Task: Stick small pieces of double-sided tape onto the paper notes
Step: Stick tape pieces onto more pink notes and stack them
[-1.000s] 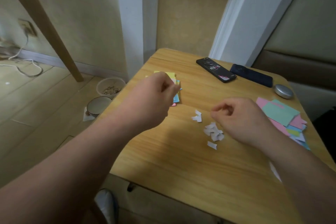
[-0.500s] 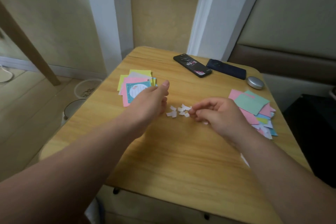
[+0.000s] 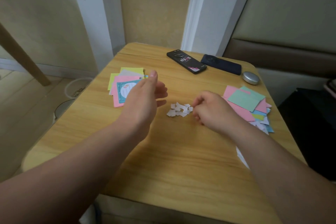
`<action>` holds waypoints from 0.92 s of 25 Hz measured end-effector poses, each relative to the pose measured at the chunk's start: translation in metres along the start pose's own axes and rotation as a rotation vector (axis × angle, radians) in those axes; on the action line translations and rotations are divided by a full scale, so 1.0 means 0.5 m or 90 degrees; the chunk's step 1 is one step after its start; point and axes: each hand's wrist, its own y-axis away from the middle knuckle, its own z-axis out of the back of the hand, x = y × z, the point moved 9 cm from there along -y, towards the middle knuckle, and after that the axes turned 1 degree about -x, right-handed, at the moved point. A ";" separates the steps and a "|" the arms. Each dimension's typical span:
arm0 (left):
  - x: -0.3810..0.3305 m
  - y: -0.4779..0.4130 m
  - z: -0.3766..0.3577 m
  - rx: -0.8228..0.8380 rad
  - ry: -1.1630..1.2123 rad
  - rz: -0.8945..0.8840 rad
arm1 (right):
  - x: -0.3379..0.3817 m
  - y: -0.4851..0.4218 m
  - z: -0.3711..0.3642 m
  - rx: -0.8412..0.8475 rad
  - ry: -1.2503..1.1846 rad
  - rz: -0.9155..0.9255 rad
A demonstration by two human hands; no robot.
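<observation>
A small heap of white tape pieces (image 3: 179,110) lies in the middle of the wooden table (image 3: 163,160). My right hand (image 3: 209,110) is at the heap's right edge, fingers curled, its fingertips pinching one tape piece. My left hand (image 3: 145,96) hovers open, thumb up, between the heap and a left stack of coloured paper notes (image 3: 121,82) whose top note is teal with a white circle. A second stack of pink, green and blue notes (image 3: 243,101) lies to the right of my right hand.
Two dark phones (image 3: 186,61) (image 3: 221,66) and a grey oval case (image 3: 251,78) lie along the table's far edge. Bowls (image 3: 76,87) stand on the floor to the left. A white paper scrap (image 3: 241,156) lies by my right forearm. A dark object (image 3: 312,123) sits at the right.
The view has swung right and down. My left hand has opened from a loose fist and drifted away from the left stack. My right hand has stayed at the tape heap, pinching.
</observation>
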 end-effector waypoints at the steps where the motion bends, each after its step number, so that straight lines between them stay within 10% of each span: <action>1: -0.007 0.005 0.003 0.011 -0.008 -0.004 | 0.022 -0.006 -0.007 0.002 -0.004 0.034; 13: -0.048 0.086 -0.040 0.056 -0.257 -0.072 | -0.169 0.044 0.269 -0.300 0.236 -0.013; 23: 0.006 0.131 -0.110 0.200 -0.400 -0.042 | -0.200 -0.028 0.239 -0.169 0.334 -0.087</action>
